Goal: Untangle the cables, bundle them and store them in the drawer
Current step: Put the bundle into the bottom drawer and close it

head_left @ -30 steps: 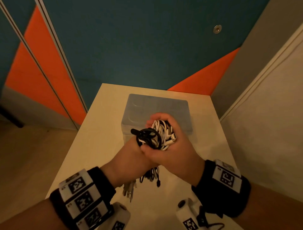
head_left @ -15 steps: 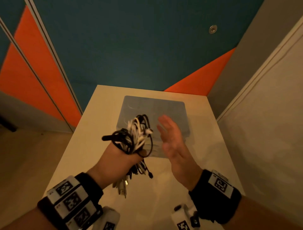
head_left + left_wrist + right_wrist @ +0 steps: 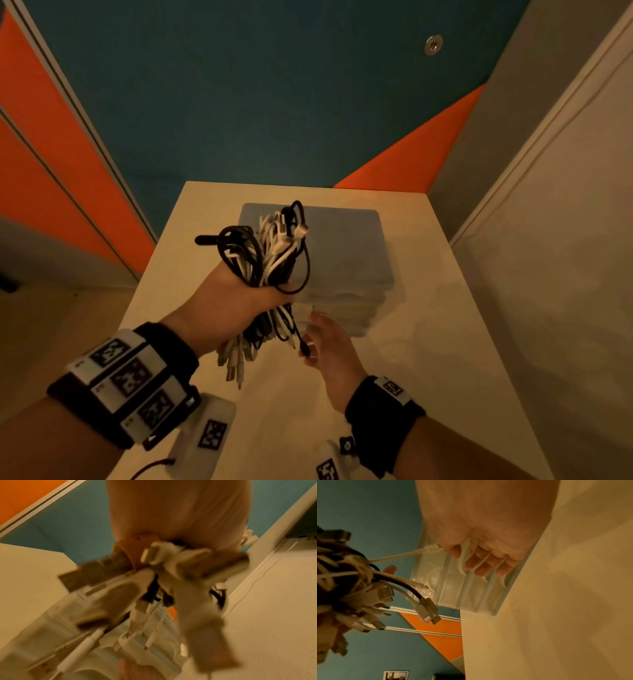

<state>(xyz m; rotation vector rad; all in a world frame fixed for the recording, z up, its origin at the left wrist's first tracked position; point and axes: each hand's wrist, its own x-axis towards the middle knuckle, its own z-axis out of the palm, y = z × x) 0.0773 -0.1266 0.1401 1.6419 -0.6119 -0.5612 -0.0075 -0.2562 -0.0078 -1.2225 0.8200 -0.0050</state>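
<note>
Drawer unit sitting on table, center-back. Left hand holding cable bundle above/in front of it; right hand at unit's front, below bundle.

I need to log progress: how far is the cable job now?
Done: the cables look gathered into one bunch, gripped by the left hand. In hand: the right hand reaches the front of the clear drawer unit, fingers at its handle recess. Left: open a drawer and store the bunch.

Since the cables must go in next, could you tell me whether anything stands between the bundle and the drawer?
Yes: the drawer unit looks closed. The left hand holds the cable bundle above it, while the right hand reaches its front.
</note>
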